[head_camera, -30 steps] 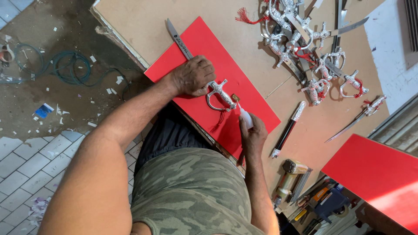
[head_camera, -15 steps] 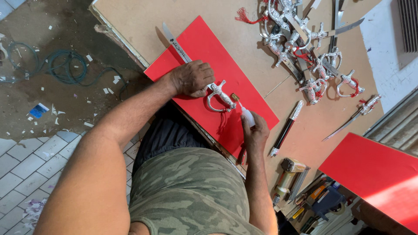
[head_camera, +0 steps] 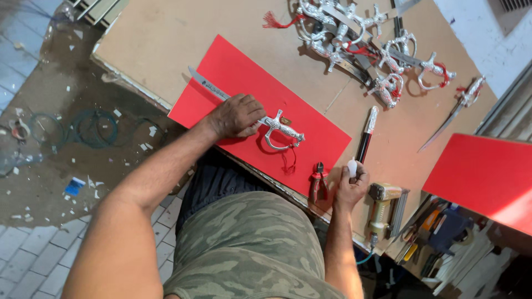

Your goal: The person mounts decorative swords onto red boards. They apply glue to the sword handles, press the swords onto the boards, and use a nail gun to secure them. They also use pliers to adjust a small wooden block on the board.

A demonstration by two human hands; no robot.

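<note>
worktop [head_camera: 166,39]: brown board, carries everything you're handling.
red sheet [head_camera: 244,77]: lies flat near the front edge, under the sword; a second red sheet [head_camera: 487,177] sits well apart on your right.
sword pile [head_camera: 360,39]: finished silver pieces with red tassels heaped at the far side.
sword [head_camera: 252,113]: flat on the red sheet, blade toward far left, silver guard toward you.
left hand [head_camera: 235,116]: pressed down over the sword near the hilt, fingers curled together on it.
right hand [head_camera: 350,185]: half a second ago it was at the hilt beside the left; now it is off the sheet, near the front edge, fingers clamped on a small white bottle [head_camera: 352,166]. Reads as the work at the hilt having paused.
pliers [head_camera: 317,180]: red-handled, just beside the right hand, untouched.
black scabbard [head_camera: 366,138]: just beyond the right hand.
</note>
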